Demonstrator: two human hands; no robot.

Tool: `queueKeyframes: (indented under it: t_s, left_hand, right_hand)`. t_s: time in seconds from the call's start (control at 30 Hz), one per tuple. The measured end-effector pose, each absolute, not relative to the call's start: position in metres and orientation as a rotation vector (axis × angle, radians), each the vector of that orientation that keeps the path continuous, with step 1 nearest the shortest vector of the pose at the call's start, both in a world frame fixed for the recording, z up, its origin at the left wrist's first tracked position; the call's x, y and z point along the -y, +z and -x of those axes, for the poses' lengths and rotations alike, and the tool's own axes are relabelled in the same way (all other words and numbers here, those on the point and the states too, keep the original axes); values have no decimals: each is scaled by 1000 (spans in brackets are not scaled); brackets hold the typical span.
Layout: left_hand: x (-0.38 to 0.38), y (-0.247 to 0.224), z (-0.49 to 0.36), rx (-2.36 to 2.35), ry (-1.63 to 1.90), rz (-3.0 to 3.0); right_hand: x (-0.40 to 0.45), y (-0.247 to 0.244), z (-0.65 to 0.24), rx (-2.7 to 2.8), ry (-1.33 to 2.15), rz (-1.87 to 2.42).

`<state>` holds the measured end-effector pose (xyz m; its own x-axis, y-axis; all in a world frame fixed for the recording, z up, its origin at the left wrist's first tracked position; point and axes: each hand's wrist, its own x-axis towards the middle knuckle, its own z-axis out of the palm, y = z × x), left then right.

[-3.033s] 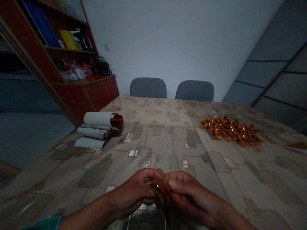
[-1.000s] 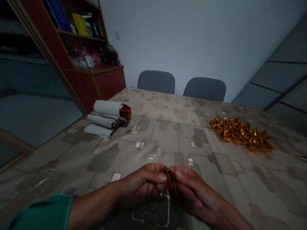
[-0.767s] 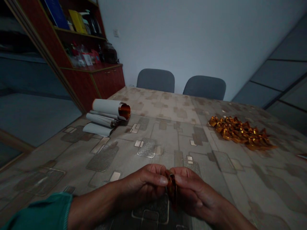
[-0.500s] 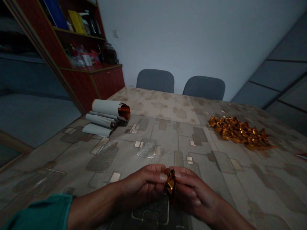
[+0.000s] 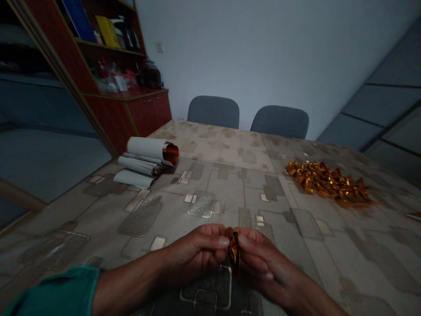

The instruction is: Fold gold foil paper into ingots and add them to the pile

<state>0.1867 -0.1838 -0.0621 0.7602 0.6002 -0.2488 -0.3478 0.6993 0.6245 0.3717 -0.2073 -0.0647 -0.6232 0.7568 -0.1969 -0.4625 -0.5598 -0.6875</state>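
A small folded piece of shiny gold foil paper (image 5: 233,248) is held upright between my hands, low in the middle of the view. My left hand (image 5: 200,250) pinches its left side with thumb and fingers. On the other side, my right hand (image 5: 263,259) grips it the same way, fingertips close to those of the left. Several folded gold foil pieces (image 5: 329,182) lie grouped on the table at the right. Rolled and folded sheets (image 5: 144,151), pale outside and gold inside, rest on the table at the left.
A patterned cloth covers the table (image 5: 226,175). Two grey chairs (image 5: 213,112) stand at its far edge, by the wall. A red cabinet (image 5: 148,109) with shelves of items is at the back left. A thin object (image 5: 413,216) lies at the far right edge.
The foil piece looks narrower and slightly turned between my fingers. Both hands have shifted only a little and still hold it.
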Motion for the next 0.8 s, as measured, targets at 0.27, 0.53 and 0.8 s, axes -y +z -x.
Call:
queueKeyframes:
  t_s: [0.27,0.53,0.8]
  left_hand:
    - [182,-64,-187,-476,575,-572]
    - [182,-65,-185,-476,606,-524]
    - [181,-65,-182,-460,592,-543]
  right_hand:
    - [205,-61,-370,773,2160,693]
    - [205,-54,-366,695,2153,699]
    - [205,-58,-369,737,2171,707]
